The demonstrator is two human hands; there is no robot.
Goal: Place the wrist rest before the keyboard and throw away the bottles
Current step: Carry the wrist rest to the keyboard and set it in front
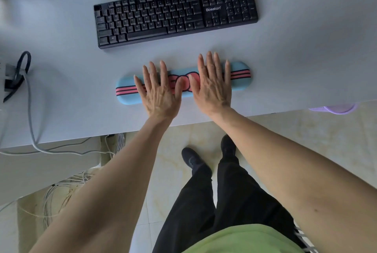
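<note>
From the head view, a pale grey desk [295,59] fills the upper part of the picture, with a black keyboard [175,13] lying slightly askew on it. Just before the keyboard, apart from it and nearer the desk's front edge, lies the blue wrist rest [126,90] with pink stripes and a pink bow. The left hand [160,91] and right hand [212,85] lie flat on the wrist rest, fingers spread, thumbs nearly meeting over the bow. Left of the keyboard, grey cables [30,110] run off the desk edge. Below the desk is a cream tiled floor [306,142]; a lilac basket rim [336,109] peeps out under the desk edge to the right.
</note>
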